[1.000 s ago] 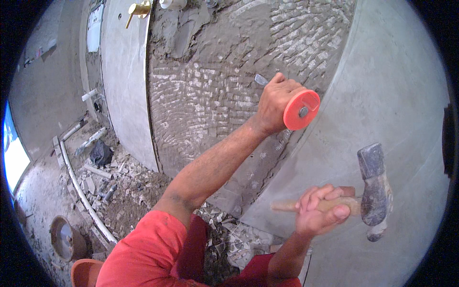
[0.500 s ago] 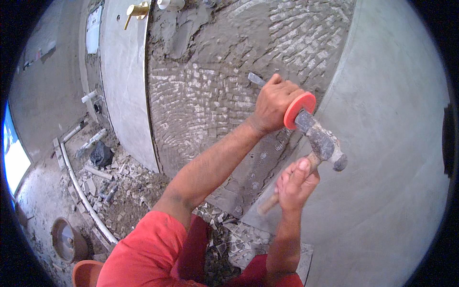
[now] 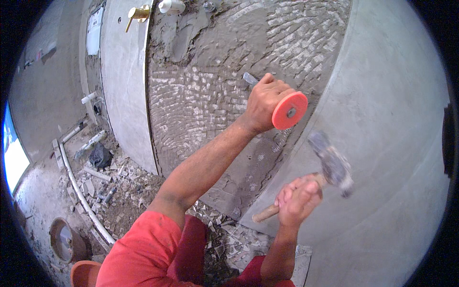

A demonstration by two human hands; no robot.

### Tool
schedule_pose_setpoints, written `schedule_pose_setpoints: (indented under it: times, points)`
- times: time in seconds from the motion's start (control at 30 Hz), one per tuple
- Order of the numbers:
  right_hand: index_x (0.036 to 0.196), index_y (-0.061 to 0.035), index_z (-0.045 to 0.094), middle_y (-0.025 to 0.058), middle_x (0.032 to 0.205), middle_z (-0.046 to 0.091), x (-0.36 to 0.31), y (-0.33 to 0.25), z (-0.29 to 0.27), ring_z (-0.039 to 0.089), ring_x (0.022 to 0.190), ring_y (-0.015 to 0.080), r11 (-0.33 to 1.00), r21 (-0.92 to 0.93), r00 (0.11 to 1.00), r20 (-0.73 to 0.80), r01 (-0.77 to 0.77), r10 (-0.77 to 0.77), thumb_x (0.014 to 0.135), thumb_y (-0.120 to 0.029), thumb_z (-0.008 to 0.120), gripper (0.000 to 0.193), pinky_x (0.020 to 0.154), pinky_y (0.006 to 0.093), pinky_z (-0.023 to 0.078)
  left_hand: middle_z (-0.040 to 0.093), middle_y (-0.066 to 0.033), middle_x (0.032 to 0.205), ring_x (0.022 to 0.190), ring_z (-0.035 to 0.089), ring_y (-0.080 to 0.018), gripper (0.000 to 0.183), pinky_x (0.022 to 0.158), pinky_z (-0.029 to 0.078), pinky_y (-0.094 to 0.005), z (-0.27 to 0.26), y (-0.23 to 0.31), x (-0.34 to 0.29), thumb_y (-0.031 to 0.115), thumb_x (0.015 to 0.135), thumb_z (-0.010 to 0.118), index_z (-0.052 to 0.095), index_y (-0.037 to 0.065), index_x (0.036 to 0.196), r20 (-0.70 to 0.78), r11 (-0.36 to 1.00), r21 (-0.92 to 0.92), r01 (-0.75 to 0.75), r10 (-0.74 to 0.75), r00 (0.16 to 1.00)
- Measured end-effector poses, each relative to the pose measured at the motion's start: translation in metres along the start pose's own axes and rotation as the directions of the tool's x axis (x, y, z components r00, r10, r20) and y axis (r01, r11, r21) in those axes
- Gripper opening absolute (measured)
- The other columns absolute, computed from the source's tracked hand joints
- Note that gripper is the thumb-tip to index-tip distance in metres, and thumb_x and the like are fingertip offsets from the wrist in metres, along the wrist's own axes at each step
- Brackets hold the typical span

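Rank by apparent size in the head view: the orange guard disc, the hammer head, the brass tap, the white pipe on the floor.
1. white pipe, longest by far.
2. Guard disc and hammer head: they look alike, and the head is motion-blurred, so unranked.
3. brass tap, smallest, though farther from the camera.

Steel chisel (image 3: 250, 79) w/ red guard against wall; blurred wood-handled hammer (image 3: 330, 165) below.

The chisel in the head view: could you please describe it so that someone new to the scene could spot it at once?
Start at the rough grey wall scored with ridged mortar lines, in the middle of the picture. The left hand is raised against it, gripping the chisel, whose flat metal tip pokes out toward the wall. Unlike the wooden-handled hammer in the right hand below, it carries a round orange-red guard disc at its struck end.
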State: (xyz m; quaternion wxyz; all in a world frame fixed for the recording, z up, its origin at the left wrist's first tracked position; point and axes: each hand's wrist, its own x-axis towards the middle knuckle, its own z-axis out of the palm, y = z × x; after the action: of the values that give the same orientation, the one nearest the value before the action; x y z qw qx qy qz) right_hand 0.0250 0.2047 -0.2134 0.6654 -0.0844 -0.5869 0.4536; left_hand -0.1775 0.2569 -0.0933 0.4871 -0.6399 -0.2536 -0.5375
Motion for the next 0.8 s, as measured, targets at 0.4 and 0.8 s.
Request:
schedule_pose_setpoints:
  times: [0.4, 0.8]
  points:
    - [0.062, -0.0112, 0.041, -0.0004, 0.057, 0.044, 0.018, 0.006, 0.042, 0.046, 0.048, 0.0102, 0.993, 0.009, 0.990, 0.086, -0.116, 0.115, 0.101, -0.031, 0.056, 0.046, 0.045, 0.0326, 0.039, 0.065, -0.0041, 0.078, 0.073, 0.064, -0.0230, 0.021, 0.071, 0.044, -0.0374, -0.016, -0.026, 0.002, 0.018, 0.070, 0.075, 0.065, 0.010, 0.086, -0.009, 1.000, -0.013, -0.015, 0.015, 1.000]
    - [0.080, -0.0091, 0.046, -0.0019, 0.053, 0.044, -0.016, 0.031, -0.026, 0.044, 0.040, 0.0085, 0.944, -0.133, 0.938, 0.135, -0.303, 0.320, 0.104, -0.041, 0.052, 0.040, 0.035, 0.0272, 0.037, 0.071, -0.0081, 0.088, 0.078, 0.065, -0.0273, 0.026, 0.068, 0.046, -0.0407, -0.058, -0.021, -0.039, 0.019, 0.068, 0.081, 0.070, 0.010, 0.089, -0.062, 0.960, 0.151, 0.238, -0.231, 0.971]
